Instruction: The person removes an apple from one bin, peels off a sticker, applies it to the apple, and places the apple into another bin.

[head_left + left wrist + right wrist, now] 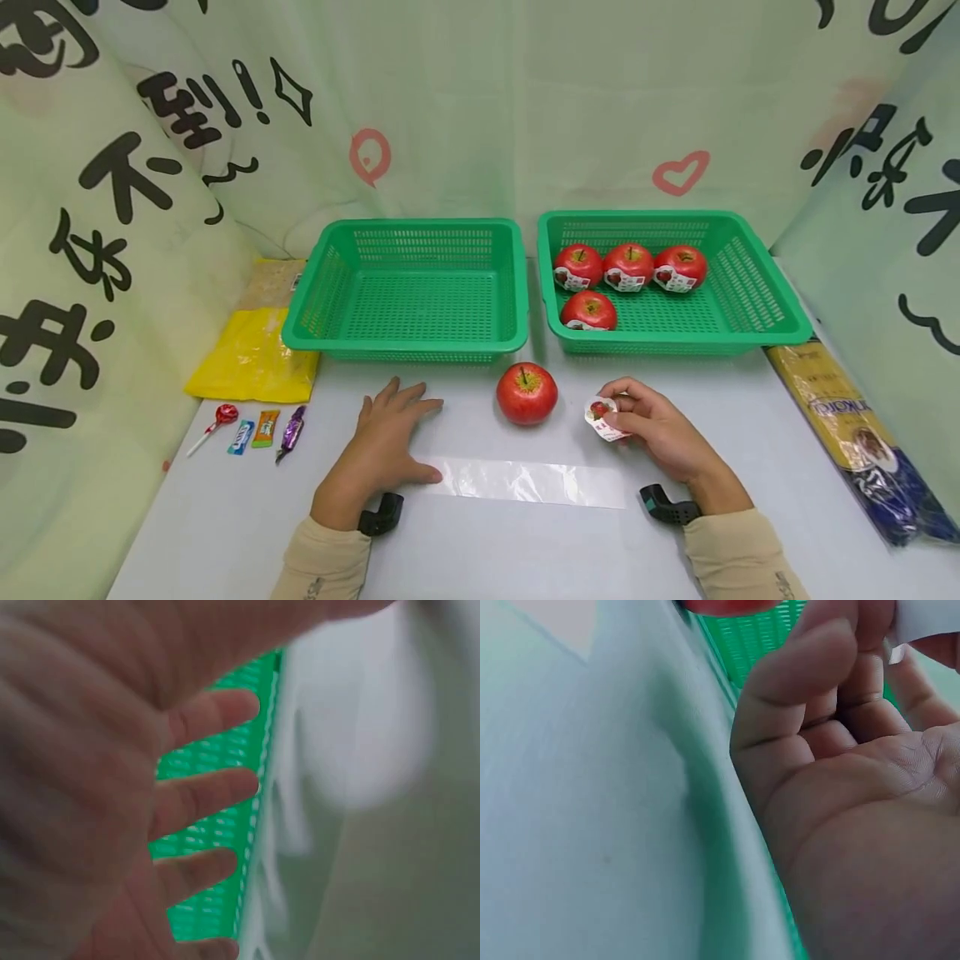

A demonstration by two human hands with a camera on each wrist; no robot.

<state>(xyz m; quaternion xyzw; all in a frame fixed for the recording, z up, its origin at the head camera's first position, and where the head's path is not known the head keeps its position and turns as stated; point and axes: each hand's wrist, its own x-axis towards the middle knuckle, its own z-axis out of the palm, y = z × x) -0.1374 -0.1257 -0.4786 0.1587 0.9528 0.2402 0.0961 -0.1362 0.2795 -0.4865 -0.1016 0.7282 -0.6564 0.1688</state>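
Observation:
My right hand [652, 425] pinches a white sticker [602, 419] with a red apple picture between thumb and fingers, just right of a bare red apple [527, 393] on the table. In the right wrist view a white edge of the sticker [926, 619] shows at the fingertips. My left hand [386, 446] is spread over the table left of the apple, holding nothing; its straight fingers [217, 791] show in the left wrist view. Its thumb tip lies at the left end of a clear glossy strip [525, 483], which stretches across the table in front of the apple.
Behind the apple stand an empty green basket [405, 346] and a second green basket [750, 333] with several stickered apples [628, 267]. At left lie a yellow bag [255, 358], a lollipop [225, 414] and small candies [266, 428]. A gold-and-blue packet [862, 442] lies at right.

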